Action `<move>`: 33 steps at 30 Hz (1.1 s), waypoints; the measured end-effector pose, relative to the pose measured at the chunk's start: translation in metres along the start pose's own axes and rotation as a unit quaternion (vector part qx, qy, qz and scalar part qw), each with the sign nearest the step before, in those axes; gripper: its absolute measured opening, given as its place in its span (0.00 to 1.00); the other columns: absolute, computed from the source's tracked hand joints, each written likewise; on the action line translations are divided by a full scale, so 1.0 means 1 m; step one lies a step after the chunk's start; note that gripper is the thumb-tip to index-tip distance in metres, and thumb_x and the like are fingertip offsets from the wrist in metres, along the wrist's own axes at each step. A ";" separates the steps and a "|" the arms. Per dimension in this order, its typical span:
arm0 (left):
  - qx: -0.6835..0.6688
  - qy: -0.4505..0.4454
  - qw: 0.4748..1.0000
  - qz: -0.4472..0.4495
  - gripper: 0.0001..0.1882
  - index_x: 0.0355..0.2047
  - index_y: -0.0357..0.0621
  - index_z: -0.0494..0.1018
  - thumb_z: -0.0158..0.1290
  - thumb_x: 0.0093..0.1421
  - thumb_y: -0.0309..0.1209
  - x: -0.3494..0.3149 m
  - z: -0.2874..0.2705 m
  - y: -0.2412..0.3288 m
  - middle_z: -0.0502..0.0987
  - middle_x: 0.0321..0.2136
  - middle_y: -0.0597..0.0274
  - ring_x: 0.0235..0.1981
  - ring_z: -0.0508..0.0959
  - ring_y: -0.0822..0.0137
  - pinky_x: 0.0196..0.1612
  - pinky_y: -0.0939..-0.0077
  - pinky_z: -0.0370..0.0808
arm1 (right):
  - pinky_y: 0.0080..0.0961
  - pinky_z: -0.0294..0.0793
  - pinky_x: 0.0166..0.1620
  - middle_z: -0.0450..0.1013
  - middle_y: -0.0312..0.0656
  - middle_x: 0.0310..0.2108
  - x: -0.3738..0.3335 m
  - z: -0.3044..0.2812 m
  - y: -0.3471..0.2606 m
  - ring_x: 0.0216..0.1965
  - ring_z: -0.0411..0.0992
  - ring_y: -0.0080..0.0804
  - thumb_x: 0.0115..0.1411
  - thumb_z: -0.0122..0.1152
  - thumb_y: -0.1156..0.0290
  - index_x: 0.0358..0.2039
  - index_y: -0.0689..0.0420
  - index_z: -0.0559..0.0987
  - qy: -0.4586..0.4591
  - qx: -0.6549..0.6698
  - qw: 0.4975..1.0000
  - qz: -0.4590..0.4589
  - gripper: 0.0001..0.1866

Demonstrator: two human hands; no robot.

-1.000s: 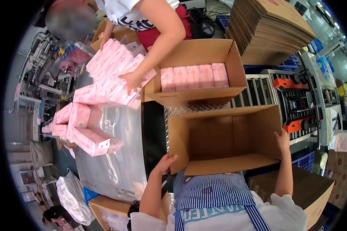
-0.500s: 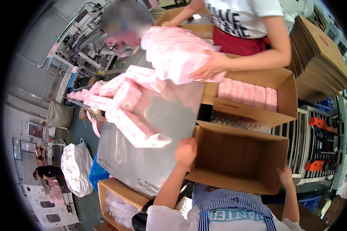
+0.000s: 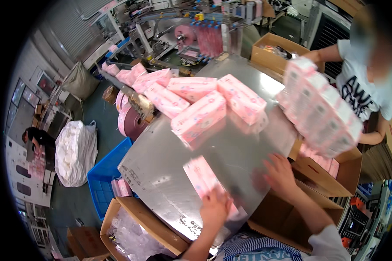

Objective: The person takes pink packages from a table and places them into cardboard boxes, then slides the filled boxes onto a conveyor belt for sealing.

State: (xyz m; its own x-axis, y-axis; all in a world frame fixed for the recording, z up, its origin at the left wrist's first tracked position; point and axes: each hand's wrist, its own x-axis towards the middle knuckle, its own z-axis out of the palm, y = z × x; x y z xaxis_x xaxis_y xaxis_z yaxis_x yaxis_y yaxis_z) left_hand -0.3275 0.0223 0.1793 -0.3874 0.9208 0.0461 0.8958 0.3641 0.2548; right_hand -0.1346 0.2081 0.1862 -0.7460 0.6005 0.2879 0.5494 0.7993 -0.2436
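Note:
My left hand [image 3: 215,206] is closed on the near end of a pink-and-white tissue pack [image 3: 199,176] lying on the metal table [image 3: 161,143]. Over the table's right part, my right hand [image 3: 281,175] is slightly blurred, its fingers apart and nothing in them. Beneath my right forearm stands an open cardboard box [image 3: 283,213]. Farther back lie several more pink packs, among them a near one [image 3: 200,117] and one to its right [image 3: 241,98]. Across the table, a co-worker's two hands hold a wrapped bundle of packs [image 3: 320,106] over another carton [image 3: 346,182] with pink packs inside.
At the left are a blue crate [image 3: 102,185] and a carton of clear plastic bags [image 3: 135,232]. A white sack [image 3: 76,152] stands on the floor. Machinery with a pink film roll [image 3: 185,35] is behind the table. Stacked flat cardboard [image 3: 385,148] stands at the right.
The view has swung left. My hands have left the empty box's rim; the left now holds a tissue pack and the right is over the table. The co-worker's bundle has moved over the filled carton.

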 end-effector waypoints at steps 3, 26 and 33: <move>-0.096 0.043 0.994 -0.022 0.19 0.41 0.52 0.75 0.60 0.49 0.42 -0.035 -0.008 -0.018 0.69 0.42 0.56 0.38 0.72 0.56 0.36 0.68 0.75 | 0.49 0.48 0.63 0.56 0.47 0.61 0.136 0.045 -0.030 0.62 0.53 0.43 0.52 0.54 0.68 0.55 0.57 0.67 -0.062 -0.093 0.982 -0.149 0.28; -0.514 -0.087 0.816 -0.248 0.30 0.53 0.38 0.63 0.57 0.55 0.40 -0.043 0.041 -0.054 0.78 0.36 0.53 0.32 0.78 0.62 0.37 0.71 0.73 | 0.33 0.63 0.56 0.66 0.53 0.54 0.027 0.064 -0.026 0.53 0.67 0.42 0.51 0.64 0.50 0.62 0.61 0.54 -0.379 0.464 0.779 0.185 0.47; -0.471 -0.490 0.731 -0.066 0.31 0.51 0.34 0.66 0.47 0.61 0.51 0.010 -0.057 0.019 0.77 0.35 0.56 0.33 0.79 0.70 0.32 0.79 0.76 | 0.22 0.70 0.45 0.71 0.38 0.46 -0.088 -0.093 0.023 0.44 0.69 0.23 0.59 0.56 0.57 0.56 0.59 0.66 -0.324 0.556 0.679 0.355 0.29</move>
State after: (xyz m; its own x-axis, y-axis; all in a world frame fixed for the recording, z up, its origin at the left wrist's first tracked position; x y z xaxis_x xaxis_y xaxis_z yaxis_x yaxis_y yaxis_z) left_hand -0.3264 0.0304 0.2393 0.2981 0.7126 -0.6350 0.1382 0.6260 0.7675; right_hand -0.0215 0.1760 0.2410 -0.6483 0.4015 -0.6469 0.5021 -0.4133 -0.7597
